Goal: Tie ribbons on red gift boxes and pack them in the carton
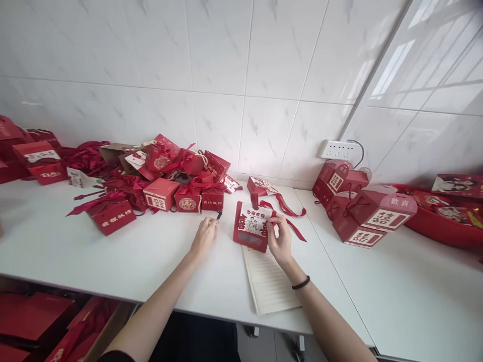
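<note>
My right hand (279, 239) pinches the right edge of a red gift box (252, 241) with a white printed panel showing a drawn couple. The box stands over the top of a lined notepad (269, 281). To its left, my left hand (205, 239) rests near the table with its fingers closed; a small black pen-like tip (219, 215) pokes out past them, the rest hidden. Behind the held box, a red ribbon (290, 208) trails beside another red box (259, 185) lying against the wall.
Red gift boxes with ribbons (161, 195) are heaped to the left and back on the white table (158, 261). Stacked red boxes (385, 211) stand at right, beside a red basin (433, 229) of packets. A power strip (339, 149) is by the tiled wall. An open drawer (85, 306) holds more red packaging.
</note>
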`<action>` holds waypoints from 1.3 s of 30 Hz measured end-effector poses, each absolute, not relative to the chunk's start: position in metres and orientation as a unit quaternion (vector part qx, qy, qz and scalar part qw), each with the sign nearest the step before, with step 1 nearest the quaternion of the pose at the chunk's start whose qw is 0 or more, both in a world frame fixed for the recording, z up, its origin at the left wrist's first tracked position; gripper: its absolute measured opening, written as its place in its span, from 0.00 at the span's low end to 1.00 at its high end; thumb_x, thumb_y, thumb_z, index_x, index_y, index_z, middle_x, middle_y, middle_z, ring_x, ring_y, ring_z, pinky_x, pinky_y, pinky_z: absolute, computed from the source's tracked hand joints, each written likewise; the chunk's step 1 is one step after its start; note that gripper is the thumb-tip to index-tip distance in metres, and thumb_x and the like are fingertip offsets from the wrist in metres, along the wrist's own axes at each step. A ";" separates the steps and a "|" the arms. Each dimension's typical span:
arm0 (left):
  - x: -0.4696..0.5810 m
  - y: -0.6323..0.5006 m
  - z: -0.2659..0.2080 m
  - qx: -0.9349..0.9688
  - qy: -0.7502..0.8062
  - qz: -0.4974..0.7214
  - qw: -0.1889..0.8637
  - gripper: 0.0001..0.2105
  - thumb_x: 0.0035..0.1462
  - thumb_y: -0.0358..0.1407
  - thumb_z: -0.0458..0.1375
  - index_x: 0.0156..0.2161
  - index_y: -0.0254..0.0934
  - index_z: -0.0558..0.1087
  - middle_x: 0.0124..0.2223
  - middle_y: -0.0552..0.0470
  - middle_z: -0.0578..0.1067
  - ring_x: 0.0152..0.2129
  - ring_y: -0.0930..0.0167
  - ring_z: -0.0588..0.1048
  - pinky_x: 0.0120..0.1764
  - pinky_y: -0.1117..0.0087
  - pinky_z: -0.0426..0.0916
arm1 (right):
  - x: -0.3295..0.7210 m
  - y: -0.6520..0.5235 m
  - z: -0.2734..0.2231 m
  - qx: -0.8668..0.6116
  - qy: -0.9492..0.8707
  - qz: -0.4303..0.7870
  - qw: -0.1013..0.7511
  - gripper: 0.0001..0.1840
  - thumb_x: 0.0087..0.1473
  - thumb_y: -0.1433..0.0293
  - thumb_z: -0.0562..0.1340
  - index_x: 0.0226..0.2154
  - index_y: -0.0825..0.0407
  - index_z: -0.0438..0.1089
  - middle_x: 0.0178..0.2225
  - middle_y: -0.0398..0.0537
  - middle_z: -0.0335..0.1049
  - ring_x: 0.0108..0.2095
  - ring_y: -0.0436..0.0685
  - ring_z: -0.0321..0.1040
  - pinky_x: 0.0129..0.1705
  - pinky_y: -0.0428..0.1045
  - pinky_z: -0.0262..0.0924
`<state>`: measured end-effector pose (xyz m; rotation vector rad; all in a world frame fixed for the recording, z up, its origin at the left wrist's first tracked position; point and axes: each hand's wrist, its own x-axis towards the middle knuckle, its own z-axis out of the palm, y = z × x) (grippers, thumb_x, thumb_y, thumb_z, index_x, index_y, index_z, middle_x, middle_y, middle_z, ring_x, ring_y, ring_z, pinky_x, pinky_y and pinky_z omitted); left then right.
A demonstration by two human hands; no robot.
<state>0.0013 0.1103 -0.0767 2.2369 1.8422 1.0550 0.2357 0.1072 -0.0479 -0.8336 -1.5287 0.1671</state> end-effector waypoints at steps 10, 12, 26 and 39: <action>0.035 0.128 -0.019 0.709 0.468 0.522 0.076 0.11 0.59 0.38 0.47 0.42 0.36 0.68 0.43 0.46 0.71 0.44 0.67 0.70 0.47 0.64 0.66 | 0.234 0.111 -0.044 -0.342 -0.674 0.084 0.649 0.05 0.56 0.73 0.51 0.28 0.50 0.55 0.27 0.43 0.56 0.28 0.52 0.57 0.30 0.47 0.55; 0.054 0.131 0.000 0.724 0.409 0.544 0.111 0.13 0.58 0.39 0.49 0.45 0.36 0.67 0.46 0.46 0.71 0.46 0.67 0.69 0.50 0.64 0.64 | 0.235 0.111 -0.043 -0.339 -0.677 0.085 0.648 0.06 0.56 0.74 0.51 0.28 0.50 0.54 0.27 0.43 0.56 0.27 0.52 0.56 0.29 0.47 0.55; 0.083 0.100 -0.001 0.722 0.248 0.570 0.303 0.05 0.53 0.33 0.54 0.35 0.35 0.71 0.33 0.51 0.76 0.32 0.69 0.75 0.35 0.70 0.70 | 0.232 0.084 -0.020 -0.307 -0.710 0.014 0.633 0.08 0.58 0.75 0.57 0.41 0.49 0.64 0.36 0.47 0.67 0.36 0.56 0.66 0.36 0.51 0.62; 0.093 0.100 -0.005 0.730 0.249 0.615 0.163 0.06 0.56 0.27 0.55 0.37 0.37 0.72 0.35 0.53 0.76 0.33 0.75 0.74 0.37 0.75 0.69 | 0.225 0.086 -0.021 -0.378 -0.652 0.074 0.654 0.03 0.57 0.72 0.57 0.32 0.50 0.64 0.28 0.41 0.64 0.27 0.51 0.61 0.29 0.46 0.57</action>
